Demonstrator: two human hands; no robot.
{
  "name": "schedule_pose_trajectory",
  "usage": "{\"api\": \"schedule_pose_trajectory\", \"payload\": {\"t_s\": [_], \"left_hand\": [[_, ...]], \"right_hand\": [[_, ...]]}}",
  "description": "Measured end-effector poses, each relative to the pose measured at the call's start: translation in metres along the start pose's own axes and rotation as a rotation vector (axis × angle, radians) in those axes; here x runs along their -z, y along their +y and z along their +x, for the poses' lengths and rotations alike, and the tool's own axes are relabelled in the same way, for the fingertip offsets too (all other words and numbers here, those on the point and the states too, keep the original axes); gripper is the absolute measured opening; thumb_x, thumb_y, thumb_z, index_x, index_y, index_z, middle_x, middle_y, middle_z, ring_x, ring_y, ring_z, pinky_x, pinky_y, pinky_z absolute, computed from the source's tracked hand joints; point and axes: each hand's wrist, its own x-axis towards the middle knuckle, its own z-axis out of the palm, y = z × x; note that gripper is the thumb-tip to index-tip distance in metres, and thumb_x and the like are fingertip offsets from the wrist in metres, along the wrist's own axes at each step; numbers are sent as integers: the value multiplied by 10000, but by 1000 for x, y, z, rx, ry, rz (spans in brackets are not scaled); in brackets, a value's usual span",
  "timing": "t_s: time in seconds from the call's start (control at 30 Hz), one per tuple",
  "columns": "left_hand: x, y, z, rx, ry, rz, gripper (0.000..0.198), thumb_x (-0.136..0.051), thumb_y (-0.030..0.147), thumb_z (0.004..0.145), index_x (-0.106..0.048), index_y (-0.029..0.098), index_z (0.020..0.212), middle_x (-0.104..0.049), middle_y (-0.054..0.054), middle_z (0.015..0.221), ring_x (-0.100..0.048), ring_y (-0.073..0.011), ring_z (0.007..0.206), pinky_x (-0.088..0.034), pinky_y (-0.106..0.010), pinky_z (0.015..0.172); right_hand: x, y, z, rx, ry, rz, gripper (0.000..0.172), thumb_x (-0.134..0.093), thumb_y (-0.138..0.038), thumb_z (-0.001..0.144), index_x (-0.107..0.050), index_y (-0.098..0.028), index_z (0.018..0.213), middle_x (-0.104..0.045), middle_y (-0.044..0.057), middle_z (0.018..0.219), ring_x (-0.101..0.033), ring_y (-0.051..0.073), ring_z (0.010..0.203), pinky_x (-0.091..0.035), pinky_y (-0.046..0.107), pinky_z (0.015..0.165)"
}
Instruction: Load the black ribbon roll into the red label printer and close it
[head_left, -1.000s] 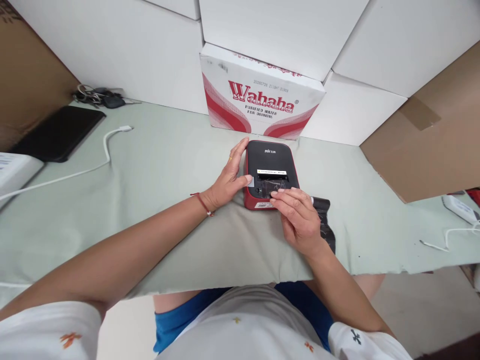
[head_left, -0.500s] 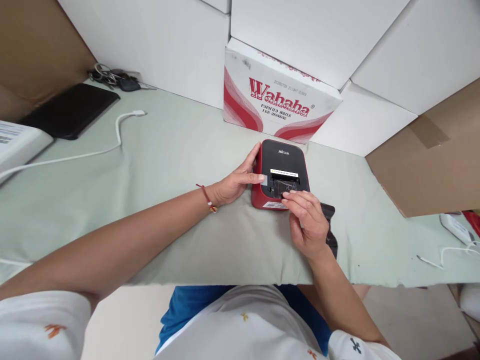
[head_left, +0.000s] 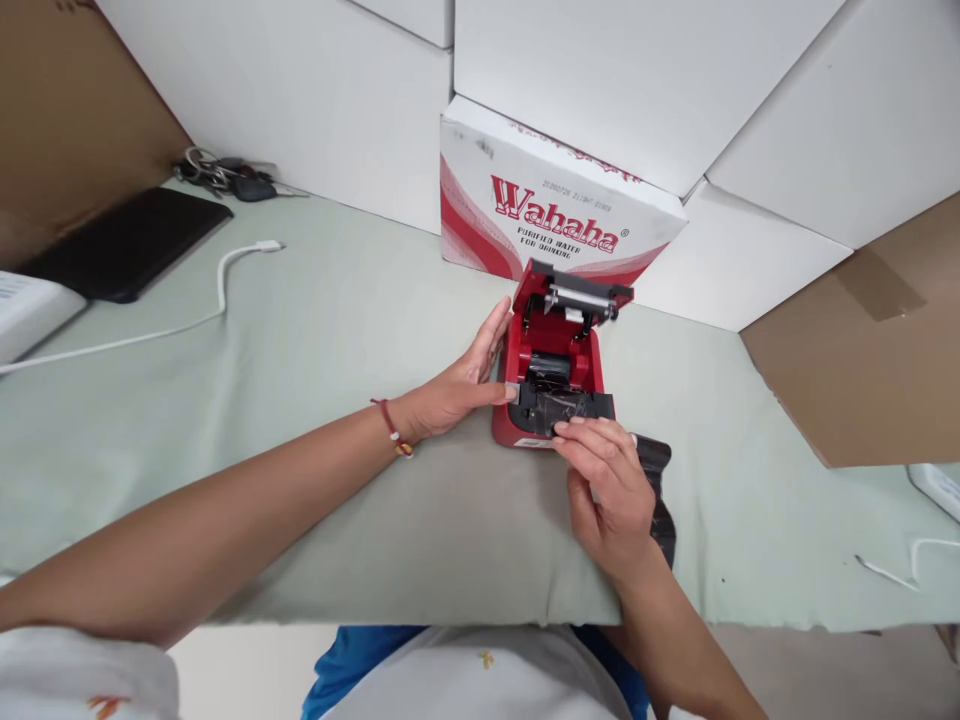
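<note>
A small red and black label printer (head_left: 551,375) stands on the pale green table cloth (head_left: 337,330) in front of me. Its lid (head_left: 581,295) is swung up and back, showing the red inside. My left hand (head_left: 461,380) grips the printer's left side, thumb on its front corner. My right hand (head_left: 607,480) pinches a strip of dark shiny film (head_left: 574,408) that lies across the printer's front edge. More of the dark film (head_left: 660,490) trails off to the right, under my right wrist.
A red and white Wahaha carton (head_left: 555,215) stands right behind the printer among white boxes (head_left: 300,110). A black flat case (head_left: 124,240), keys (head_left: 217,175) and a white cable (head_left: 187,320) lie at the left. Brown cardboard (head_left: 862,350) stands at the right.
The printer's lid has swung open from shut. My right hand now pinches the dark film at the front edge. My left hand stays on the printer's side.
</note>
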Motion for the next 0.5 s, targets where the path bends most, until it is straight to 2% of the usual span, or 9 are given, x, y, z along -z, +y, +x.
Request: {"api": "schedule_pose_trajectory", "payload": {"t_s": [0.1, 0.2, 0.33, 0.4, 0.5], "left_hand": [[0, 4, -3, 20, 0, 9, 1168, -898, 583, 877, -180, 524, 1796, -153, 24, 1942, -133, -349, 1810, -193, -599, 1469], [0, 7, -6, 21, 0, -9, 1054, -853, 584, 925, -249, 504, 1786, -206, 12, 1931, -188, -360, 1798, -222, -592, 1467], [-1, 6, -6, 42, -7, -54, 1047, -859, 570, 924, -268, 474, 1783, -244, -11, 1920, -240, -374, 1781, -276, -611, 1447], [-1, 4, -5, 52, 1, -77, 1021, -860, 552, 927, -298, 462, 1774, -254, -14, 1918, -239, -372, 1781, -269, -609, 1451], [-2, 4, -2, 48, 29, -99, 988, -860, 535, 929, -339, 437, 1763, -267, -21, 1913, -213, -370, 1789, -236, -607, 1464]], "right_hand": [[11, -4, 6, -22, -56, 32, 491, -573, 14, 1011, -695, -241, 1413, -837, 103, 1271, -767, 252, 1226, -626, 494, 1098], [36, -3, 20, -91, -172, 117, 442, -593, -30, 1040, -683, -224, 1427, -814, 118, 1328, -759, 245, 1256, -638, 452, 1087], [67, 19, 59, -176, -245, 88, 288, -617, -114, 1085, -750, -263, 1292, -834, 78, 1278, -793, 224, 1170, -655, 388, 996], [64, 36, 83, -152, -312, 70, 232, -603, -155, 1104, -774, -264, 1216, -856, 53, 1188, -813, 211, 1084, -655, 366, 948], [36, 61, 117, -138, -564, -20, 206, -617, -175, 1082, -798, -244, 1153, -864, 41, 1121, -822, 205, 972, -638, 332, 843]]}}
